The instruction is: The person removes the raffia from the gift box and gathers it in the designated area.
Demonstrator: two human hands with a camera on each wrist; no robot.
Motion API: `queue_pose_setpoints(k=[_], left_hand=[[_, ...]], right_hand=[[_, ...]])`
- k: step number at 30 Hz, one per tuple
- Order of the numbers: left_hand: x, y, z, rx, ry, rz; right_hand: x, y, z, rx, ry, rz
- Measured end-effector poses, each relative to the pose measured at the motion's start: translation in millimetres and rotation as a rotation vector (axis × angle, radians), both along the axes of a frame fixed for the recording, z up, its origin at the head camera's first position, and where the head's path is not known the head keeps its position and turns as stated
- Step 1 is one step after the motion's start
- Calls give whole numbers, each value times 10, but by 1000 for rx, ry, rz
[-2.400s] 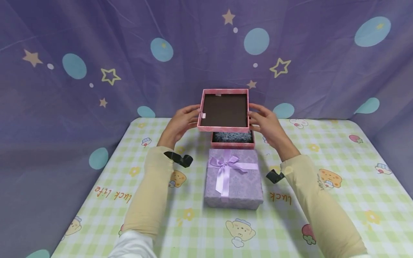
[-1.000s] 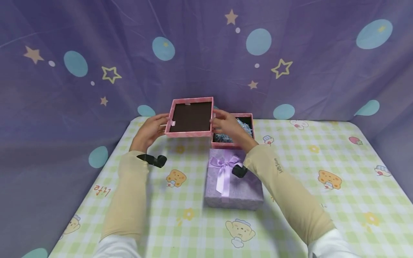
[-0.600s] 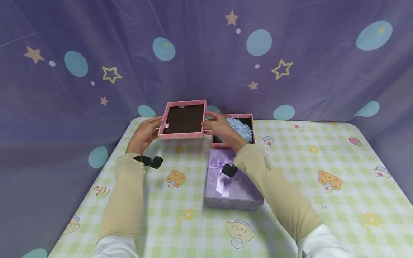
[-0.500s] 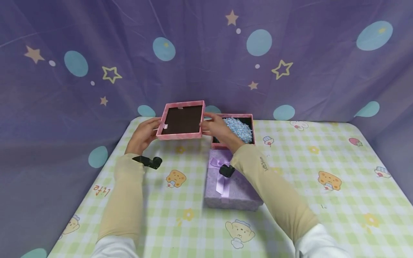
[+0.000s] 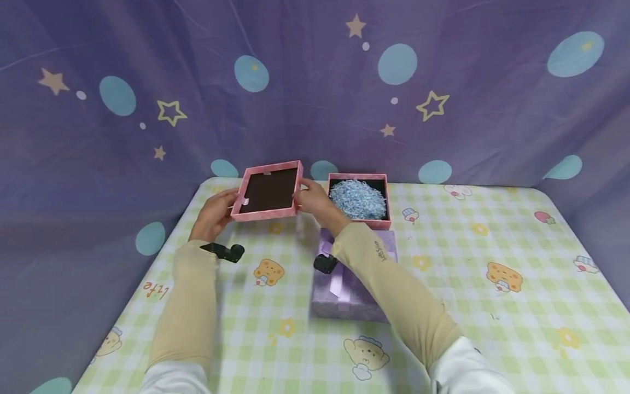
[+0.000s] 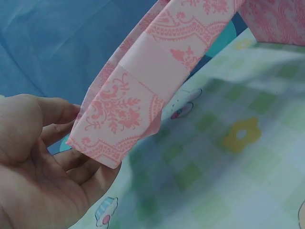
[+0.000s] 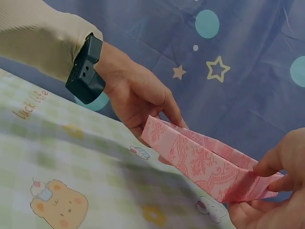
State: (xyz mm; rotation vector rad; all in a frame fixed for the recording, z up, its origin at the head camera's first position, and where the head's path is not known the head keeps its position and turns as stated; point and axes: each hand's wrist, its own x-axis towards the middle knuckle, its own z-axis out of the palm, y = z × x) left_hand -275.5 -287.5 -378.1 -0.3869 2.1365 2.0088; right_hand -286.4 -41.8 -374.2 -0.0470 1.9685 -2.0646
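Note:
A pink patterned box lid (image 5: 269,190), its dark brown inside facing up, is held tilted above the table's far left part. My left hand (image 5: 213,216) grips its left side, thumb on the rim and fingers below, as the left wrist view shows. On the opposite side my right hand (image 5: 320,205) pinches the wall; in the right wrist view its thumb presses the rim. To the right stands the matching pink box base (image 5: 364,224), filled with blue shredded paper (image 5: 356,200). In front of that base sits a purple gift box (image 5: 325,301), partly hidden by my right forearm.
A green and white checked cloth (image 5: 275,350) with cartoon prints covers the table. Purple curtains (image 5: 315,82) with stars and balloon shapes hang close behind its far edge and at both sides. The pink base and the purple box stand close together, front to back.
Both hands have carried the pink lid leftward and lower, away from over the box base. The base's shredded paper now shows fully. My right forearm has swung across the purple box.

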Motion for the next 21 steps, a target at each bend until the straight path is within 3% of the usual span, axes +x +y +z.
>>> queue_pose_setpoints(k=[6, 14, 21], left_hand=[[12, -27, -70, -41, -37, 8], [0, -46, -163, -88, -107, 13], [-4, -63, -248, -94, -119, 32]], right_hand=[[111, -31, 106, 75, -51, 40], [84, -73, 23, 91, -104, 81], [117, -88, 18, 162, -119, 119]])
